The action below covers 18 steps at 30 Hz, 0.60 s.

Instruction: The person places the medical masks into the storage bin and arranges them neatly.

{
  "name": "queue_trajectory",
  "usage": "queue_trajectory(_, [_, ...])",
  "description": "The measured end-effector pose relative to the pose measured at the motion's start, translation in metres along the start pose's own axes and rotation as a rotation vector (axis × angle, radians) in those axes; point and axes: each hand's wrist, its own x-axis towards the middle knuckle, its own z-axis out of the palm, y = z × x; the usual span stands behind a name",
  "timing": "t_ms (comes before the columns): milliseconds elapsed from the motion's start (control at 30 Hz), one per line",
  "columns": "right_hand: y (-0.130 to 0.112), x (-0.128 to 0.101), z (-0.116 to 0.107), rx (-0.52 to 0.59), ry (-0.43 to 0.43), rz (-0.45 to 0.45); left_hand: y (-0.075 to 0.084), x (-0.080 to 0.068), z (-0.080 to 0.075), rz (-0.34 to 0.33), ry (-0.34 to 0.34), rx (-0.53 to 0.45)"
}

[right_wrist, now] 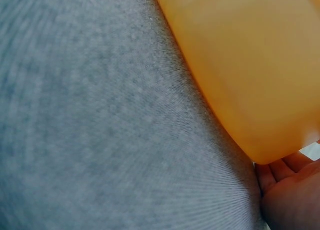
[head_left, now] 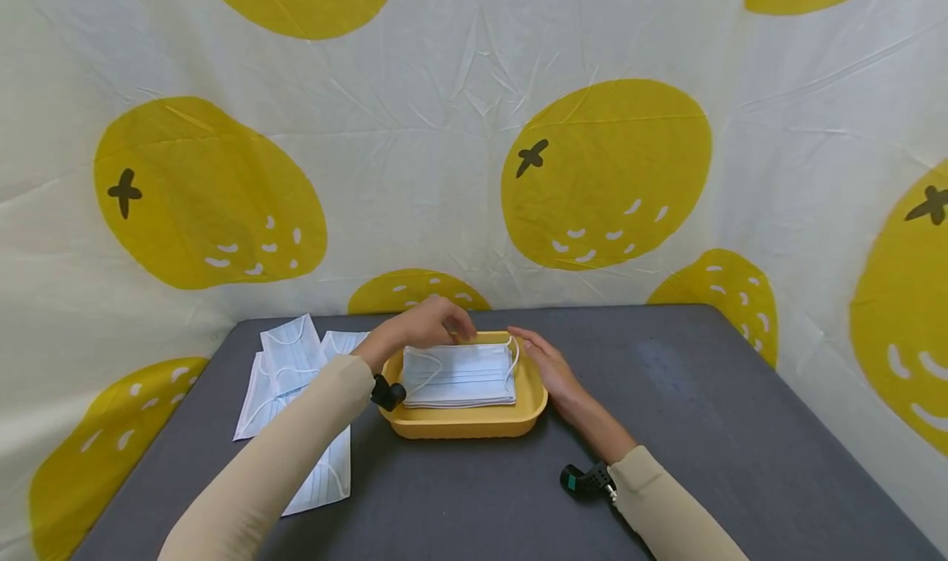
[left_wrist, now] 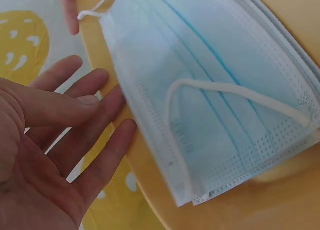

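A yellow tray (head_left: 467, 419) sits mid-table and holds a flat stack of pale blue face masks (head_left: 459, 375) with white ear loops. My left hand (head_left: 427, 322) hovers over the tray's far left corner. In the left wrist view, the left hand (left_wrist: 75, 125) is spread with straight fingers beside the tray rim (left_wrist: 145, 175), just off the masks (left_wrist: 215, 89), and holds nothing. My right hand (head_left: 546, 367) lies flat along the tray's right side, fingers straight. In the right wrist view, that right hand (right_wrist: 287, 190) touches the tray's outer wall (right_wrist: 250, 64).
Several loose face masks (head_left: 292, 372) lie spread on the grey table (head_left: 704, 413) left of the tray, partly under my left forearm. A cloth backdrop with yellow fruit prints (head_left: 607, 174) hangs close behind the table's far edge.
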Motion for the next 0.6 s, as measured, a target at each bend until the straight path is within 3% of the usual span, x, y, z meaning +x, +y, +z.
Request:
queue_trajectory(333, [0.002, 0.000, -0.001, 0.019, -0.003, 0.001, 0.000, -0.010, -0.001, 0.012, 0.025, -0.104])
queue_trajectory(500, [0.002, 0.000, -0.003, 0.008, 0.000, -0.014, 0.003, -0.026, -0.001, 0.020, 0.071, -0.200])
queue_trajectory(600, [0.002, -0.001, -0.004, -0.001, 0.006, -0.015, 0.004, -0.039, 0.000, -0.002, 0.134, -0.237])
